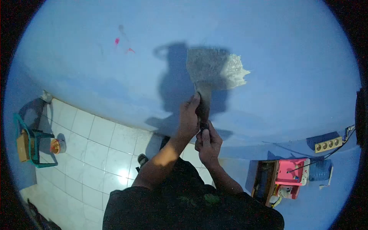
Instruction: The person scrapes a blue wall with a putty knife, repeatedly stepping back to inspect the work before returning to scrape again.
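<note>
Both hands are raised to a light blue wall (pixel 287 57), around an upright scraper (pixel 204 101) that looks like a putty knife. My left hand (pixel 188 119) is closed on its left side, with the thumb lying along the lower blade. Just below, my right hand (pixel 209 145) is wrapped round the dark end of the handle, thumb on top. Above the scraper spreads a rough grey-white patch (pixel 234 73) with a jagged right edge. Shadow covers most of the patch, so where the blade ends is hard to make out.
White tiles (pixel 101 136) cover the floor at left. A green plastic stool (pixel 36 147) and a small bucket (pixel 57 146) stand there. At right are a power strip (pixel 328 144) on the wall, a pink-fronted dispenser (pixel 292 171) with a blue water bottle (pixel 320 170), and a cable.
</note>
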A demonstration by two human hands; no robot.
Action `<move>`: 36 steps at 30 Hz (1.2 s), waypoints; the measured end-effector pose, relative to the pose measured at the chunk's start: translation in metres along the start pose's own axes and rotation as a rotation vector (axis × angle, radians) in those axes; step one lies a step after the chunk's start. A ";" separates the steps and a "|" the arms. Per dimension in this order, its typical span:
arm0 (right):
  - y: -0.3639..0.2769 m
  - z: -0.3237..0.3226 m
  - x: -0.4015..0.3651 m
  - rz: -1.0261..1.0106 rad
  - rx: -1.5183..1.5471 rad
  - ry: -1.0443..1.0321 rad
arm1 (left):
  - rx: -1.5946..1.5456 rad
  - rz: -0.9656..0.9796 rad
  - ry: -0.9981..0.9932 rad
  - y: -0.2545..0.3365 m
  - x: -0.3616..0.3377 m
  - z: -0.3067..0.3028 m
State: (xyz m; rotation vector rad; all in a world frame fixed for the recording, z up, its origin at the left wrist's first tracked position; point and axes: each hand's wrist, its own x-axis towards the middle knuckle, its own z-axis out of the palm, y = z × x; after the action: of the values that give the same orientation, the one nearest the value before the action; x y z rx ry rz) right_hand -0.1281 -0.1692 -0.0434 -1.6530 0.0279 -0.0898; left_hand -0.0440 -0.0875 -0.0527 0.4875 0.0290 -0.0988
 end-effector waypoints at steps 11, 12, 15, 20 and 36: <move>-0.003 0.011 0.003 0.029 0.029 0.023 | -0.046 0.022 0.094 0.010 0.005 0.007; -0.004 0.015 0.006 0.014 0.037 0.011 | -0.051 0.014 0.094 0.012 0.004 0.008; 0.001 0.011 0.005 -0.035 0.037 -0.031 | -0.017 0.023 0.059 0.012 0.000 0.007; -0.009 0.022 0.007 0.002 0.040 0.001 | -0.031 0.065 0.015 0.011 0.008 -0.002; -0.003 0.029 0.006 0.008 0.122 0.061 | 0.052 0.145 0.158 0.017 0.006 0.011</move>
State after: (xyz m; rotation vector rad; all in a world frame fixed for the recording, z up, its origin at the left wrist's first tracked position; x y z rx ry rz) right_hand -0.1206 -0.1409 -0.0425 -1.5278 0.0740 -0.1328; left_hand -0.0357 -0.0777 -0.0355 0.5468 0.1457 0.0813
